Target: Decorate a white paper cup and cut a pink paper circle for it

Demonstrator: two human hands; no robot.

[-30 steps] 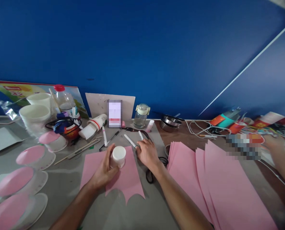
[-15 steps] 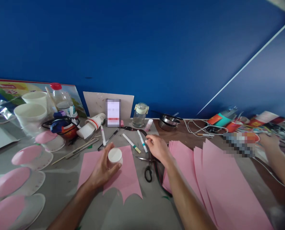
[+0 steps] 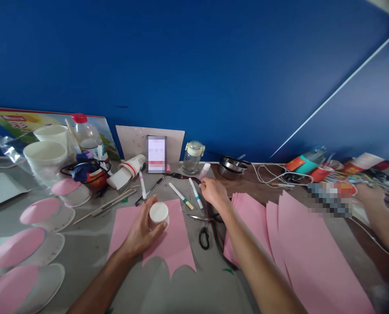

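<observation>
My left hand [image 3: 145,231] curls around a small round container with a white top [image 3: 158,212], over a pink paper sheet [image 3: 178,242] with a scalloped lower edge. My right hand [image 3: 215,192] has its fingers pinched together at the lower part of a glue stick [image 3: 205,168], which they partly cover. Below that hand lie black-handled scissors [image 3: 204,238], their blades pointing left. A blue-banded marker [image 3: 195,193] and a yellow-green-tipped marker [image 3: 181,196] rest between my hands.
Pink-topped paper bowls [image 3: 47,213] line the left side, with stacked paper cups [image 3: 46,155] behind. Pink sheets [image 3: 312,248] are fanned at right. A phone [image 3: 156,154], a lidded glass jar [image 3: 193,158] and metal bowls [image 3: 232,168] stand at the back. Another person's hand [image 3: 371,196] is far right.
My right hand has moved slightly away from me, up to the glue stick, and now covers its lower part. My left hand stays around the white-topped container. The view has shifted a little.
</observation>
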